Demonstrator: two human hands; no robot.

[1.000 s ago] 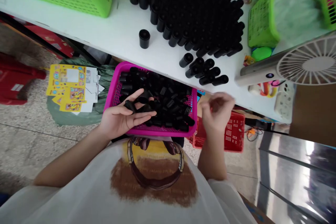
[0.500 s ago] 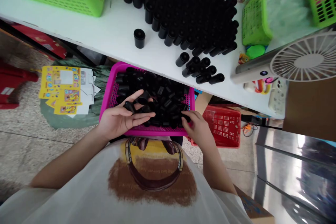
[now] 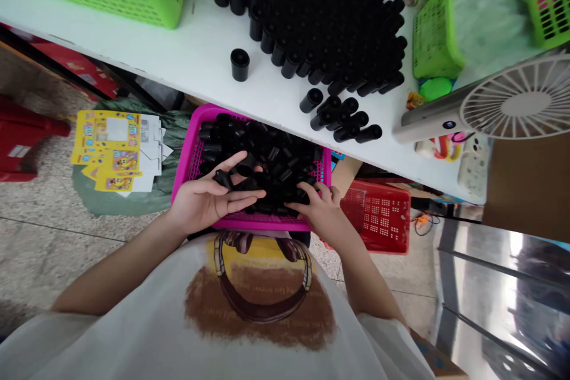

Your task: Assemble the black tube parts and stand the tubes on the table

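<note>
I have the pink basket point(image 3: 183, 157) dead ahead at twelve o'clock, tucked under the near edge of the white table point(image 3: 178, 53) and heaped with loose black pieces point(image 3: 276, 157). My left hand point(image 3: 202, 202) lies palm up at the basket's seven o'clock corner. It is open and lightly cupped, with a small clutch of the black pieces resting across the fingers and the thumb arched above them. My right hand point(image 3: 318, 211) is at five o'clock, fingertips down in the heap. I cannot tell whether they have closed on a piece or only touch the pile.

As I judge it, doing this well depends on the left palm. I keep it level and over the basket, so anything that rolls off lands back in the heap and not on the floor. With the right, I would pinch one piece by its sides rather than rake at several, since the pieces lie crossed and may snag.

At one o'clock on the table stand the packed upright tubes point(image 3: 320, 18), with a few lying tubes point(image 3: 342, 119) loose at the edge.
</note>
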